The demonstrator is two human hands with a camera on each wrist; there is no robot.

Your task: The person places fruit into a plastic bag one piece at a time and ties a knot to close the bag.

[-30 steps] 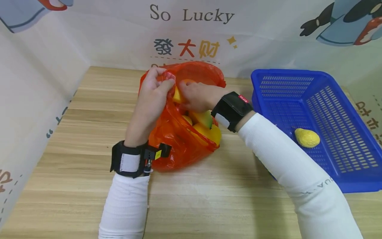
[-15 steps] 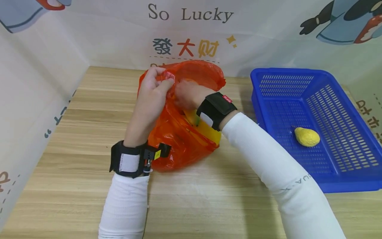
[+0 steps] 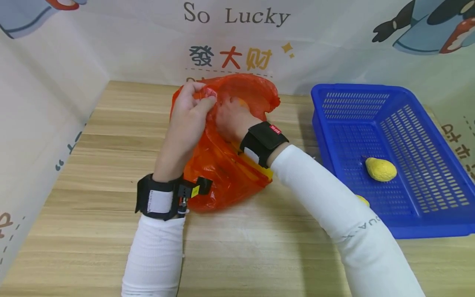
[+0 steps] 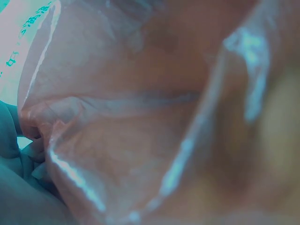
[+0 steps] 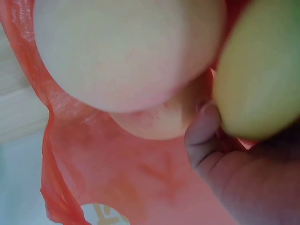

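Note:
My left hand (image 3: 190, 117) pinches the gathered rim of a red plastic bag (image 3: 222, 173) between thumb and fingers. In the left wrist view the bag's film (image 4: 126, 126) fills most of the picture, with the hand at the left edge. My right hand (image 3: 233, 117) is inside the bag's mouth, beside an orange fruit (image 3: 243, 103). In the right wrist view its thumb (image 5: 205, 126) is bent beside a yellow-green fruit (image 5: 262, 70); the other fingers are hidden and I cannot tell what they hold. A large pale round fruit (image 5: 126, 51) and a smaller one (image 5: 154, 122) sit there too.
A blue perforated plastic basket (image 3: 334, 144) stands on the wooden table (image 3: 92, 198) to the right. It holds a lemon-like yellow fruit (image 3: 381, 169) and another yellow piece (image 3: 362, 200) partly behind my right sleeve. A printed cloth (image 3: 148, 45) hangs behind the bag.
My right hand has moved left and deeper into the bag, covering more of the fruit there. The left hand keeps its pinch on the rim. The second yellow piece in the basket now shows past the sleeve.

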